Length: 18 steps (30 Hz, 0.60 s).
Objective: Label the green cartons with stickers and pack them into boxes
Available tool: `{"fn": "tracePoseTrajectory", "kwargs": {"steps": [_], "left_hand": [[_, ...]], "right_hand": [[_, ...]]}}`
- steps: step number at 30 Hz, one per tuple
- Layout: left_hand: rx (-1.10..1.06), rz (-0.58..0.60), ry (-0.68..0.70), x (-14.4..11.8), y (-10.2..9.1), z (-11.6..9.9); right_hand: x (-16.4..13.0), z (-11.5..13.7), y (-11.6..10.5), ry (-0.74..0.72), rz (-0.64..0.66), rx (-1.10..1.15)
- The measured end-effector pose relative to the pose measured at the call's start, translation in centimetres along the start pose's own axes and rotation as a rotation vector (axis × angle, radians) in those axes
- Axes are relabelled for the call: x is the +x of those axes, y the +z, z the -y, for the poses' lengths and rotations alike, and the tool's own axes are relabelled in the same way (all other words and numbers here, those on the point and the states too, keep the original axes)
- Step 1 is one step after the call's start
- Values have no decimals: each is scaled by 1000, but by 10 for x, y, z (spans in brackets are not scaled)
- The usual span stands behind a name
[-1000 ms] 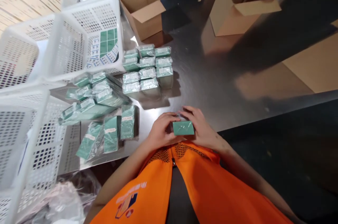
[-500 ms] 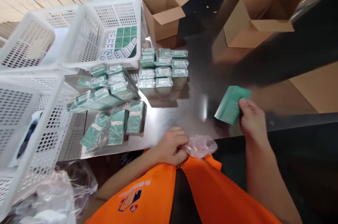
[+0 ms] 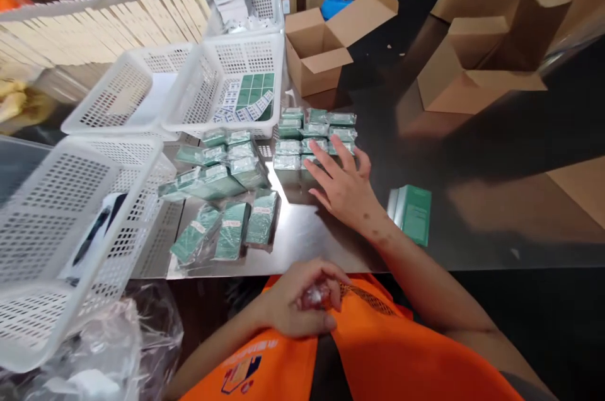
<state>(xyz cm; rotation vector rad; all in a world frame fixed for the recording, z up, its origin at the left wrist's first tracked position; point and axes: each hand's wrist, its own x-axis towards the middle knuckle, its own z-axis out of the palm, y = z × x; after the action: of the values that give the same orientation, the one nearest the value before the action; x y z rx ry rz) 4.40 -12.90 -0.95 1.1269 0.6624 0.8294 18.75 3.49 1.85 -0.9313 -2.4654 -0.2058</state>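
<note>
A glossy steel tabletop [image 3: 472, 155] carries perforated white plastic baskets [image 3: 227, 82] and a block of film-wrapped green boxes [image 3: 314, 136]. The block is reached for by the right hand [image 3: 345, 190], its grip spread wide and empty. Crumpled clear film [image 3: 316, 295] is clenched in the left hand [image 3: 302, 303]. Slick wrapping could let a box slip, or the stacked block be toppled.

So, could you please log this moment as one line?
left hand: closed on crumpled wrap | right hand: open, at wrapped box stack | unwrapped green box: on table
</note>
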Motion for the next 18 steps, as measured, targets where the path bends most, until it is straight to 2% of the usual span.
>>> {"fn": "tracePoseTrajectory", "kwargs": {"steps": [3, 5, 8, 10, 12, 15, 18], "left_hand": [[99, -330, -100, -4, -17, 3], [174, -493, -201, -4, -28, 7], [86, -567, -243, 3, -36, 11], [-81, -621, -137, 15, -34, 8], [-273, -702, 11, 30, -29, -3], [-442, -801, 161, 50, -19, -20], [-452, -826, 226, 60, -9, -25]], "right_hand": [[-15, 5, 3, 5, -8, 148], [-37, 6, -1, 149, -56, 290], [-67, 14, -13, 533, -247, 542], [-84, 24, -19, 678, -320, 742], [-99, 35, -20, 654, -248, 897], [-115, 44, -16, 475, -98, 923], [-121, 46, -6, 312, -137, 848]]}}
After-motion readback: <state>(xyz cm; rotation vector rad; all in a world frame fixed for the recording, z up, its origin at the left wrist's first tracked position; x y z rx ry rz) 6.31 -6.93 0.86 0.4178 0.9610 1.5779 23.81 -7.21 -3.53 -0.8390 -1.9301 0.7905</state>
